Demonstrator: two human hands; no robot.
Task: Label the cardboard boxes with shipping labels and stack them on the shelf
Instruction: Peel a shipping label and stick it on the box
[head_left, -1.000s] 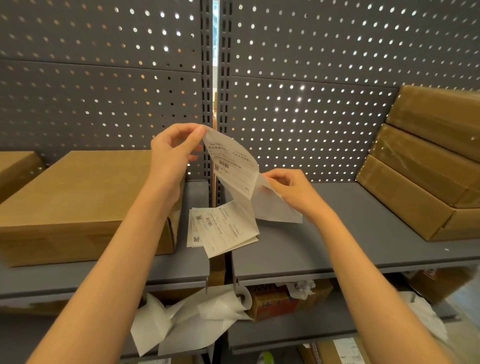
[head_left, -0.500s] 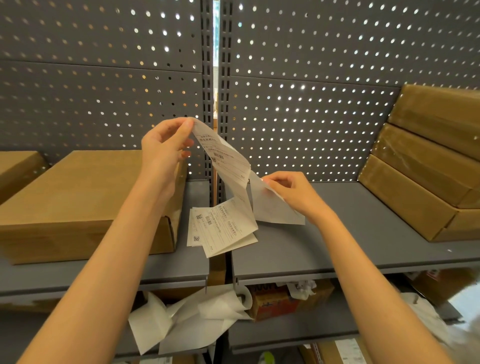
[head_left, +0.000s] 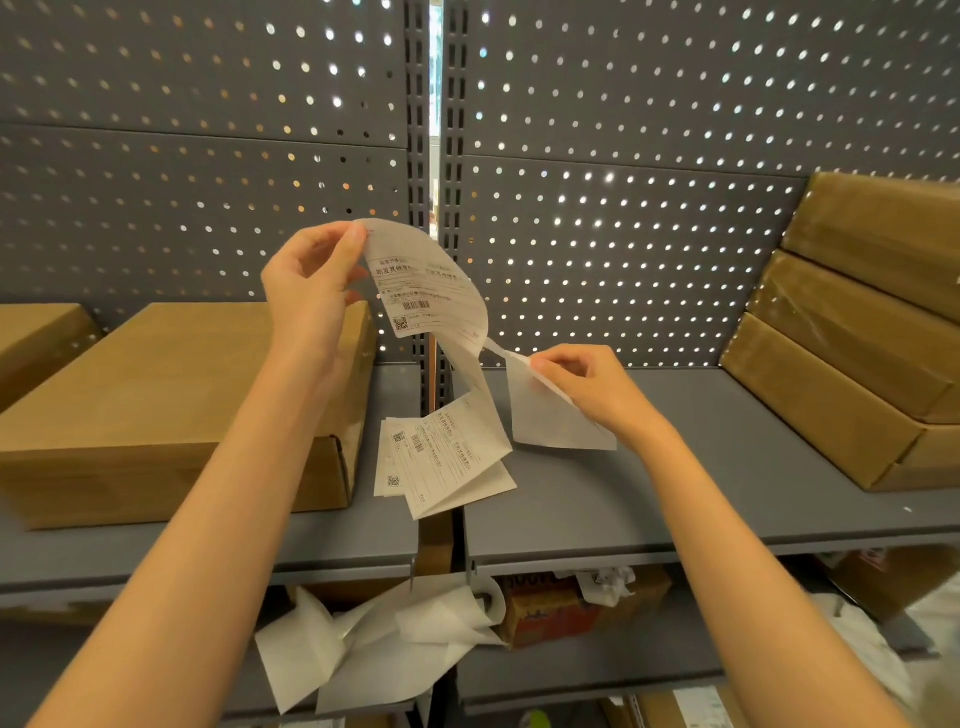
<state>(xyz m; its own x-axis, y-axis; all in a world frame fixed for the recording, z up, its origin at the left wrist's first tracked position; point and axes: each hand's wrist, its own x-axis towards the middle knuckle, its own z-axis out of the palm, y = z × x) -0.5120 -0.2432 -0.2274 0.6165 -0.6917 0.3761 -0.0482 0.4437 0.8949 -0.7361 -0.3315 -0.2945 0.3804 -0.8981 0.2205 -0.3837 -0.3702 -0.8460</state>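
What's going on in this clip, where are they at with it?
A person is peeling a shipping label off its backing: the left hand pinches the label's top corner, the right hand pulls the blank liner away. More labels dangle from the strip. The cardboard box on the left shelf shows no label on its visible faces.

wall: grey perforated panels (head_left: 623, 156), backlit | post: slotted upright (head_left: 418, 130) | below: lower shelf (head_left: 587, 680)
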